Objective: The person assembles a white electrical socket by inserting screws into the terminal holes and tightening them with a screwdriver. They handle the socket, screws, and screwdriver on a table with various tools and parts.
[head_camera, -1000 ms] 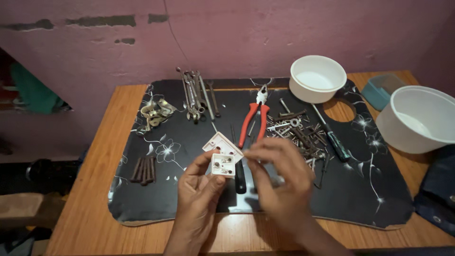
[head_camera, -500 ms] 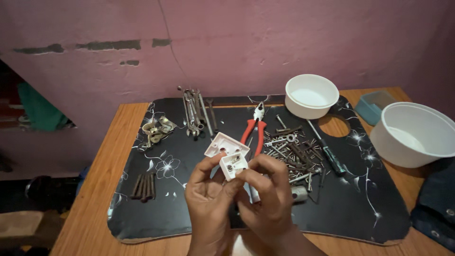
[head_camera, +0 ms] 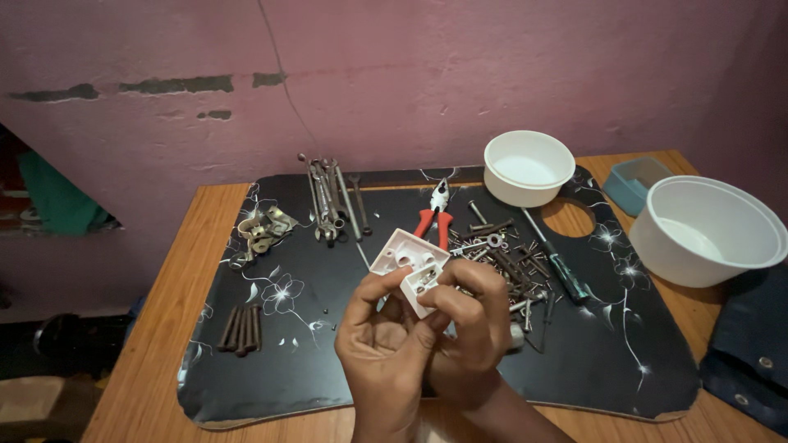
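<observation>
Both hands are bare, with no gloves, rings or bands showing on the fingers. The left hand (head_camera: 384, 349) shows its back and knuckles, with short, plain nails at the fingertips. The right hand (head_camera: 472, 328) is likewise uncovered, its fingers unadorned. The wrists and the short stretch of forearm in view carry no sleeve, cuff, watch or bracelet.

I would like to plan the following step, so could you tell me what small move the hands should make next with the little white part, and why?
Probably turn the small white block so its metal-fitted face looks squarely up. Both the left hand and right hand pinch it above the black mat, tilted, and fingers cover part of it. The white square box lies behind, apart.
</observation>
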